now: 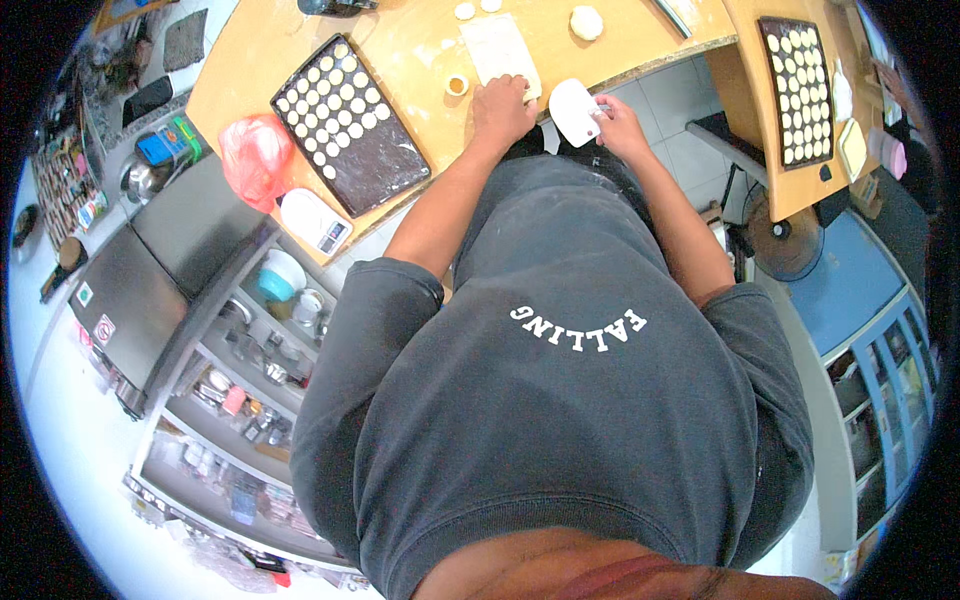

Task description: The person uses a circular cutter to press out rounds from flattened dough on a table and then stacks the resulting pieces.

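Observation:
My left hand (500,110) lies at the near end of a long pale dough sheet (492,45), fingers bent and closed on its edge; what is under the palm is hidden. My right hand (616,127) grips a white flat scraper (572,108) beside it, just past the table edge. A small ring-like item (457,86) sits left of the sheet, and a dough ball (586,22) lies to its right. A few dough discs (465,11) are above. On the left, a dark tray (385,165) holds several rows of small pale rounds.
A red plastic bag (250,155) and a white scale (310,225) sit by the left tray. A second filled tray (797,95) is on the right table section (750,40). A steel bar (670,15) lies at the back. Shelves (240,380) and a fan (785,240) stand below.

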{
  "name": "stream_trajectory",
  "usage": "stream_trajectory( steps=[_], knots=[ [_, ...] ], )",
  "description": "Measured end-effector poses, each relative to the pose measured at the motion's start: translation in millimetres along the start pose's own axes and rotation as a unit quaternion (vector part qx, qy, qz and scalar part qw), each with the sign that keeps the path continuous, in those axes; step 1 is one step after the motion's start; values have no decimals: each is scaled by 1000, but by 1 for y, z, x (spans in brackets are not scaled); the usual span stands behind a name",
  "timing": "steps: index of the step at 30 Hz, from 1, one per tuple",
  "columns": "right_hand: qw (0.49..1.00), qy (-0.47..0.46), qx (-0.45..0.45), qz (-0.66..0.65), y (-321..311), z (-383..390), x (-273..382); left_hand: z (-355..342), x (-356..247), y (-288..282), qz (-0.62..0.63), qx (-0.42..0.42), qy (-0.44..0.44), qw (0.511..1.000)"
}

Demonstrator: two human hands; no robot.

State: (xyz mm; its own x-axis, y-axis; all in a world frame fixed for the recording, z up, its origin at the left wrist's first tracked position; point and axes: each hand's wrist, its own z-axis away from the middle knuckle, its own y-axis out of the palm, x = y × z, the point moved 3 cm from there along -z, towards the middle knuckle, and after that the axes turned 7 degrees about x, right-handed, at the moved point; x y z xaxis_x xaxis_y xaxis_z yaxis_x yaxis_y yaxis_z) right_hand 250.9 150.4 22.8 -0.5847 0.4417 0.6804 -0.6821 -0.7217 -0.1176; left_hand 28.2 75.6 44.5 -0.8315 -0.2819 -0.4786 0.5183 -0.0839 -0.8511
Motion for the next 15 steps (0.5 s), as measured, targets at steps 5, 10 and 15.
stream_trajectory(
  steps=[5, 10, 15],
  knots=[
    [999, -23, -42, -25, 6, 0, -13, 5, 5, 0, -74, 20, 57, 995],
    [996, -3, -74, -52, 6, 15, -13, 5, 11, 5, -116, -10, 112, 987],
    [994, 1, -85, -67, 7, 20, -13, -4, 10, 3, -111, -14, 160, 981]
  ],
)
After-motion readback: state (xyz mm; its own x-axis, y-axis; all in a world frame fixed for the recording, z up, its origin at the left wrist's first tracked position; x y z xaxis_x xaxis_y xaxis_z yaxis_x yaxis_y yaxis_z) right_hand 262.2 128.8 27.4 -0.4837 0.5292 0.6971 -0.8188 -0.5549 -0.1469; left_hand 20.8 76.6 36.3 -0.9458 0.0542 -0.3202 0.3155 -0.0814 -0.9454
